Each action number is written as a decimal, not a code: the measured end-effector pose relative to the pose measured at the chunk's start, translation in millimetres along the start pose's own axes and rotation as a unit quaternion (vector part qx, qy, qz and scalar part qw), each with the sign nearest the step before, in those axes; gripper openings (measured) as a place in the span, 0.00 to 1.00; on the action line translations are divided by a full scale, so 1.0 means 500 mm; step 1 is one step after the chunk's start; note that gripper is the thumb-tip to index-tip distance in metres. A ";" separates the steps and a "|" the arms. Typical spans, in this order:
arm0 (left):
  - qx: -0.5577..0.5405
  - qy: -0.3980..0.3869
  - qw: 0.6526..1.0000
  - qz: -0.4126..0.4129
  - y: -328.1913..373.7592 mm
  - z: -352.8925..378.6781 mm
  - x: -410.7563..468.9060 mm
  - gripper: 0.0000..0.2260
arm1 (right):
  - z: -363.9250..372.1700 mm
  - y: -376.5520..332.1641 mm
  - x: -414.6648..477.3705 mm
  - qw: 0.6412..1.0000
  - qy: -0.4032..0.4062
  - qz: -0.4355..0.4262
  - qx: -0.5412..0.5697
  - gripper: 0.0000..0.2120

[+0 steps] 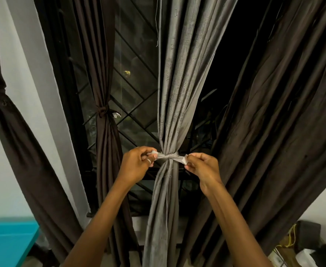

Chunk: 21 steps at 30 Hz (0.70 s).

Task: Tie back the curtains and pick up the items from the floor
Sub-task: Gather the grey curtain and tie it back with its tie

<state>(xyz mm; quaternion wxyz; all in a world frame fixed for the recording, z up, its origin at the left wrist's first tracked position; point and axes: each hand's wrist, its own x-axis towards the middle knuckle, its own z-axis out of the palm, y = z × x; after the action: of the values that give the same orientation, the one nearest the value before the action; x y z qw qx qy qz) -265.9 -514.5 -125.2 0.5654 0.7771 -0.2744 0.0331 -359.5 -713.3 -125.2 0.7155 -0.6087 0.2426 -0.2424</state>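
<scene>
Grey curtain: bunched at its waist by a grey tie.
Left hand, left of curtain: pinches one tie end.
Right hand, right of curtain: pinches the other end.
Risk: the short ends may slip from the fingers, or the knot may loosen on slick fabric and spill the bunch.
Around:
- teal surface, far lower left
- brown curtain, left, tied
- window grille, behind
- loose brown curtain, right, not yet tied, crowding the right hand
- floor clutter, lower right
</scene>
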 end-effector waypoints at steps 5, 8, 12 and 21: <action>-0.006 -0.024 1.000 -0.006 -0.007 0.008 -0.001 0.05 | 0.015 0.011 -0.001 0.998 -0.040 -0.028 -0.044 0.09; -0.011 -0.033 0.999 -0.024 0.005 0.027 -0.005 0.05 | 0.024 0.018 0.007 0.992 -0.072 -0.054 -0.093 0.12; -0.045 -0.050 0.997 -0.048 0.019 0.059 -0.011 0.13 | 0.032 0.019 0.011 0.979 -0.084 -0.104 -0.155 0.07; -0.032 0.014 0.998 -0.052 0.018 0.097 -0.024 0.12 | -0.009 0.019 0.016 0.945 -0.050 -0.189 -0.262 0.12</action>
<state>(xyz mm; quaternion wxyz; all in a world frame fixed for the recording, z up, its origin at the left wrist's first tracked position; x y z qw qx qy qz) -292.8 -555.2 -139.4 0.5951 0.7710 -0.2266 0.0058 -355.6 -720.4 -135.5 0.4826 -0.8210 0.1415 -0.2701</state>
